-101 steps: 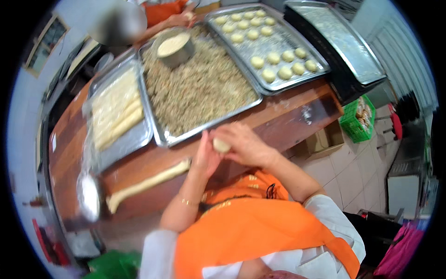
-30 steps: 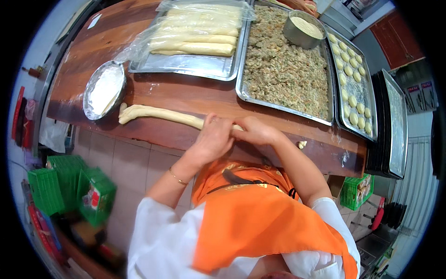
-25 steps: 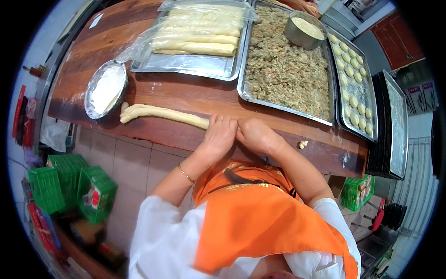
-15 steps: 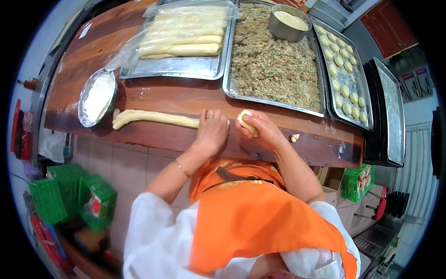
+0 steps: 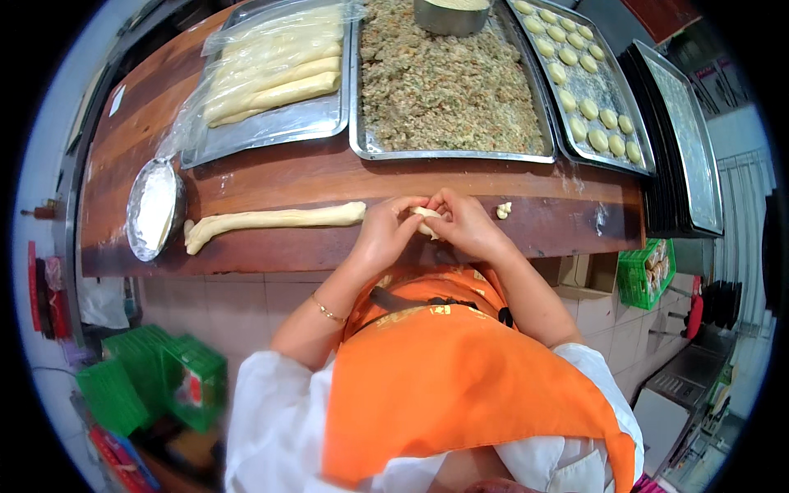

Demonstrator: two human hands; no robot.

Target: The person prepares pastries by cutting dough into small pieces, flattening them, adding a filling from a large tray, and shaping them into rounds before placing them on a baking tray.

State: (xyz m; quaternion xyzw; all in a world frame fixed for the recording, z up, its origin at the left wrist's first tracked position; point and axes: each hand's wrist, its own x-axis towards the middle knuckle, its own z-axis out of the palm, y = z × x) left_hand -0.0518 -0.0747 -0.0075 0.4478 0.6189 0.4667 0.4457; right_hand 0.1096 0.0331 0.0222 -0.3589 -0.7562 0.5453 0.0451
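My left hand [image 5: 389,230] and my right hand [image 5: 468,223] meet over the near edge of the wooden table, fingertips pinching a small piece of dough [image 5: 426,215] between them. Part of that piece is hidden by the fingers. To the left of my left hand lies a long dough rope [image 5: 283,218], apart from the fingers. A small scrap of dough [image 5: 504,210] rests on the wood just right of my right hand.
A bowl of white flour [image 5: 154,205] stands left. Behind lie a plastic-covered tray of dough rolls [image 5: 271,86], a tray of chopped filling [image 5: 452,99] holding a metal tin [image 5: 450,20], and a tray of round dough pieces [image 5: 604,144]. Dark stacked trays [image 5: 670,164] stand right.
My left hand has let go of the dough rope and joined my right hand on the small dough piece. The view has shifted, so the trays sit higher and further left.
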